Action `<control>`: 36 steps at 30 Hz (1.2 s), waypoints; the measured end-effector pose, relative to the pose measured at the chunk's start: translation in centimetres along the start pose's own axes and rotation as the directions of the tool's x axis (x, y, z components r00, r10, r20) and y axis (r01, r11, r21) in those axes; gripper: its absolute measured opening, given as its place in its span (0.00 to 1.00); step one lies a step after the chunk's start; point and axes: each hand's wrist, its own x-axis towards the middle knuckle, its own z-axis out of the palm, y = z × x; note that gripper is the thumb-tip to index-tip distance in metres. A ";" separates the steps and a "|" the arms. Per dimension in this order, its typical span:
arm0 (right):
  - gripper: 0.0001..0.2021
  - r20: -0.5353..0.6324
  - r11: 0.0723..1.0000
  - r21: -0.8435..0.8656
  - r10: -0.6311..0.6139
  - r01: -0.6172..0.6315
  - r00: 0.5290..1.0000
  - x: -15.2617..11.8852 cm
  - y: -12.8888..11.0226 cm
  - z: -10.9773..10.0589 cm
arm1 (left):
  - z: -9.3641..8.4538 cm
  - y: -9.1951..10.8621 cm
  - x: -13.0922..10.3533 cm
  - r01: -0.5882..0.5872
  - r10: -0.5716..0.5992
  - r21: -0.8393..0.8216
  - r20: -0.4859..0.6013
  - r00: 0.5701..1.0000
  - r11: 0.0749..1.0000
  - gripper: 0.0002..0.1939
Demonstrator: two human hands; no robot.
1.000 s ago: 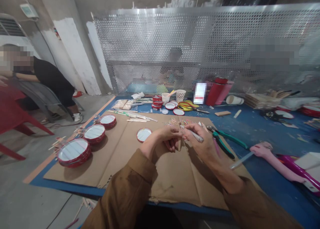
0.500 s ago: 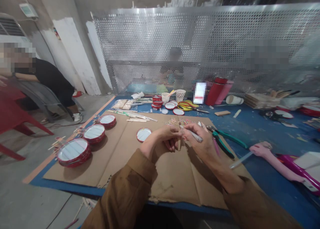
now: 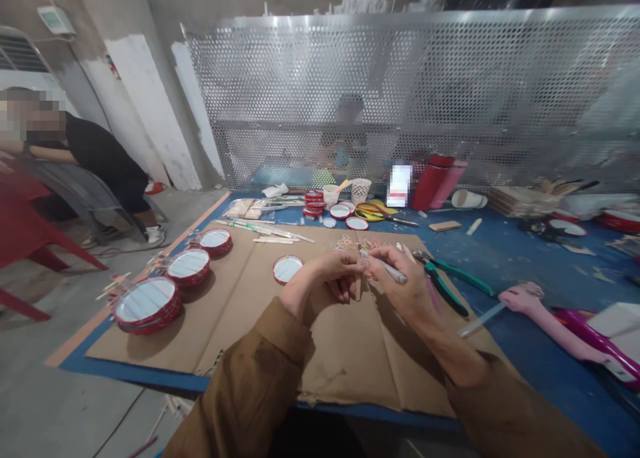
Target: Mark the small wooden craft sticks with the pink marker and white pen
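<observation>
My left hand [image 3: 336,270] is closed around a flat wooden stick [image 3: 358,290], which it holds upright over the cardboard. My right hand [image 3: 404,281] grips a grey-white pen-like tool [image 3: 393,272], its tip up against the stick near my left fingertips. The fingers hide most of that contact. Just beyond both hands lie colourful rubber bands [image 3: 345,243]. A red-rimmed round lid [image 3: 288,269], white inside, rests on the cardboard [image 3: 250,311] beside my left wrist.
Three red-rimmed round pieces with sticks, one of them [image 3: 146,303] nearest, line the cardboard's left side. Green-handled pliers [image 3: 445,288] and a pink hot glue gun [image 3: 540,318] lie right. Cups, lids and a red bottle [image 3: 433,181] stand before a perforated metal screen [image 3: 300,78].
My hands, the stick and the pen-like tool stay almost exactly in place. The seated person at far left has shifted slightly.
</observation>
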 end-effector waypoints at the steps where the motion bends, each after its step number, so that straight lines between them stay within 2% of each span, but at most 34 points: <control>1: 0.10 0.003 1.000 -0.001 -0.006 0.006 1.000 0.0 0.1 0.0 | 0.0 0.0 0.0 -0.006 0.007 -0.002 0.005 1.000 1.000 0.19; 6: 0.10 0.003 1.000 0.002 -0.015 0.015 1.000 0.1 0.1 0.1 | -0.1 -0.1 0.0 -0.008 0.008 -0.004 0.021 1.000 1.000 0.20; 12: 0.11 0.009 1.000 0.011 0.027 -0.027 1.000 0.0 -0.2 -0.3 | -0.1 -0.3 0.4 0.004 -0.004 -0.004 -0.004 1.000 1.000 0.16; 19: 0.11 0.010 1.000 0.009 0.019 -0.019 1.000 0.0 -0.3 -0.3 | 0.0 -0.1 0.2 0.014 -0.014 0.003 -0.006 1.000 1.000 0.17; 24: 0.10 0.004 1.000 0.027 -0.005 0.005 1.000 0.1 -0.1 -0.1 | -0.2 -0.4 0.3 -0.024 0.024 0.001 0.021 0.999 1.000 0.21; 30: 0.11 0.003 0.998 0.043 0.042 -0.042 0.999 0.1 -0.5 -0.4 | -0.1 -0.3 0.3 -0.007 0.007 -0.009 -0.011 1.000 1.000 0.17; 36: 0.12 0.004 1.000 0.011 0.023 -0.023 1.000 0.1 -0.4 -0.5 | 0.0 -0.1 0.0 0.003 -0.003 -0.020 -0.006 1.000 1.000 0.18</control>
